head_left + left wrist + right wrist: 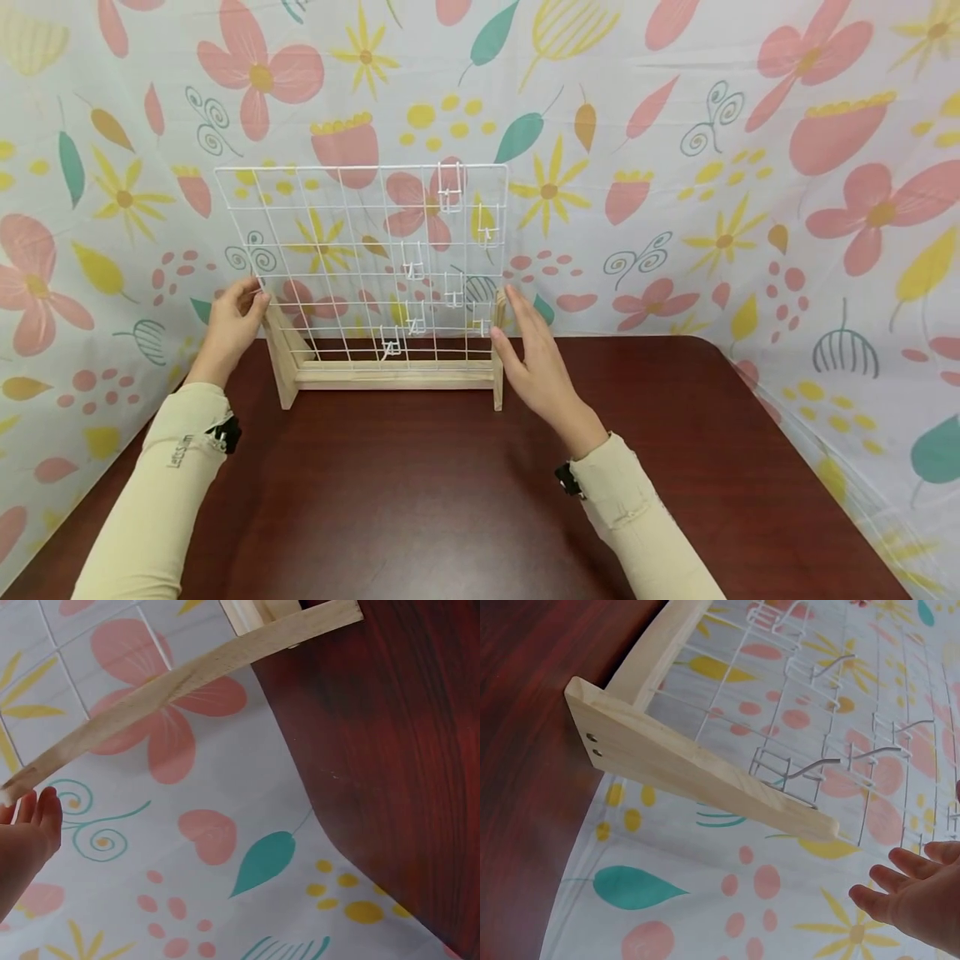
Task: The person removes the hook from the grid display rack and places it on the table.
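Note:
A white wire grid rack [360, 167] stands upright on the table in a pale wooden stand [393, 379]. Several white wire hooks [414, 270] hang on its right half, their prongs showing in the right wrist view. My left hand [236, 321] pinches the upper end of the left wooden upright [279, 358] beside the grid's edge; in the left wrist view its fingers [49, 814] curl at the wood's tip. At the right upright [697, 765] my right hand [540, 367] has its fingers extended, fingertips right by the upright's top and the grid's side.
The dark red-brown table [420, 492] reaches toward me and to the right of the rack. Behind and at both sides hangs a white cloth [600, 100] printed with flowers and leaves, close behind the rack and the table's back edge.

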